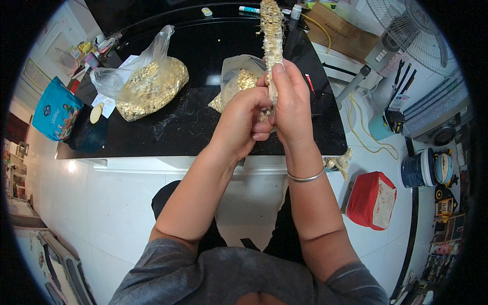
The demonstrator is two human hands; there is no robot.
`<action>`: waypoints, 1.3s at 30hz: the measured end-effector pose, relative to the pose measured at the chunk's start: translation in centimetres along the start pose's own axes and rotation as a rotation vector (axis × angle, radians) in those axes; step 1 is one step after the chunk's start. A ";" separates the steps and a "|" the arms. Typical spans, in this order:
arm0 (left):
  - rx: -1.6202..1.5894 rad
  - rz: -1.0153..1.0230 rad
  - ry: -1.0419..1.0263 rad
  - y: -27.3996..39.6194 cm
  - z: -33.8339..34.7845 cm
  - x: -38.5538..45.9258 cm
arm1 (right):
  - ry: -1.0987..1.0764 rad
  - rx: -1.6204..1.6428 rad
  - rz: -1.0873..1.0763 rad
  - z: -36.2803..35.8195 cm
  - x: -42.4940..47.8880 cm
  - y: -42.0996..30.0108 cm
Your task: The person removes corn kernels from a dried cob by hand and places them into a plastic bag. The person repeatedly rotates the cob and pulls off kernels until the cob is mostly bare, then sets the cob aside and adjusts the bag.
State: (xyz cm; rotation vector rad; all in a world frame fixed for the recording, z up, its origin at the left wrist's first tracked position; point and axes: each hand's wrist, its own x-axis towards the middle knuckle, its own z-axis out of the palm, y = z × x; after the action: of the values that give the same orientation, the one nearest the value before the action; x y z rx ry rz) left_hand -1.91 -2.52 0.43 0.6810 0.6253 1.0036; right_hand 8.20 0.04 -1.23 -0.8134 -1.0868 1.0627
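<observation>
A long dried corn cob, its upper part mostly bare of kernels, stands away from me over a black glossy table. My right hand is closed around its right side, the thumb lying along it. The curled fingers of my left hand grip its lower end, which they partly hide. Just behind my left hand is an open clear plastic bag with loose corn kernels in it. Further left lies a larger clear plastic bag full of pale yellow kernels, its top gathered upward.
A blue printed pouch and an oval pale item are at the table's left. Along the back lie a glue stick and a white bottle. To the right are a cardboard box, a fan and, on the floor, a red container.
</observation>
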 end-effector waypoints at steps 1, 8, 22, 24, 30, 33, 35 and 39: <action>-0.044 -0.008 0.034 0.2 0.3 -0.2 | -0.005 0.004 -0.001 0.1 0.0 0.0; 0.103 0.042 -0.010 -0.9 -1.0 0.6 | 0.018 -0.091 -0.025 0.0 -0.1 -0.2; 0.222 0.051 0.041 -0.7 -1.0 0.5 | -0.035 -0.303 -0.165 0.1 -0.1 0.7; 0.166 0.022 0.063 -0.6 -0.6 0.3 | -0.031 -0.305 -0.150 0.1 0.0 0.7; -0.031 -0.069 -0.117 -0.1 -1.5 0.5 | -0.029 0.248 0.187 -0.4 0.1 -0.4; 0.145 -0.015 -0.062 -0.2 -0.6 0.3 | -0.005 0.244 0.148 -0.6 0.2 -0.5; 0.278 0.037 -0.076 -0.8 -0.5 0.7 | 0.022 0.228 0.093 -0.8 0.3 -0.4; 0.338 0.129 -0.082 -1.2 0.2 0.4 | 0.040 0.178 0.021 -0.7 0.3 -0.1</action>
State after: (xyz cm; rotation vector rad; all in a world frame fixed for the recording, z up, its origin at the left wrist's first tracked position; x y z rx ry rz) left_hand -0.93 -2.67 -0.42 1.0662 0.6928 0.9922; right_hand 8.95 0.28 -1.26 -0.7017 -0.9375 1.1392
